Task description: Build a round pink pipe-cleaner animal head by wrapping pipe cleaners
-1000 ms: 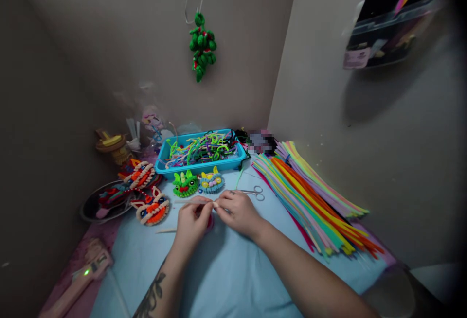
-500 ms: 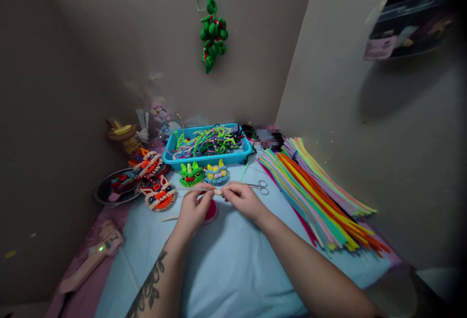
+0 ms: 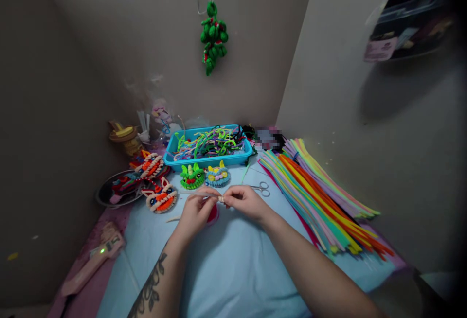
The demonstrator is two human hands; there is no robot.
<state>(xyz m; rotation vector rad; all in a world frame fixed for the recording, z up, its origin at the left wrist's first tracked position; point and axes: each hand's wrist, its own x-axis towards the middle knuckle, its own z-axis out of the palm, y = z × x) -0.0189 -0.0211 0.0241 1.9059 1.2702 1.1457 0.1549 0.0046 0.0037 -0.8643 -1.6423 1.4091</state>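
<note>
Over the middle of the table, my left hand (image 3: 199, 210) pinches a cream pipe cleaner (image 3: 221, 199) with thumb and fingertips. From the other side my right hand (image 3: 245, 202) pinches the same piece, which looks coiled or bent short between the two hands. A cream tail (image 3: 173, 219) sticks out left of my left hand; whether it belongs to the held piece is hidden. Behind and partly under my left hand shows a round red thing (image 3: 212, 215). Just beyond my hands sit a green animal head (image 3: 192, 177) and a blue one (image 3: 218, 176) made of pipe cleaners.
A blue tray (image 3: 204, 164) of pipe cleaner scraps stands at the back. Scissors (image 3: 263, 189) lie right of my hands, beside long colored pipe cleaner bundles (image 3: 314, 196). Orange-and-cream heads (image 3: 161, 198) and a pink glue gun (image 3: 97, 259) are at left.
My hands have come slightly closer together around the cream piece, with my left fingers shifted a little to the right. Everything else lies as before.
</note>
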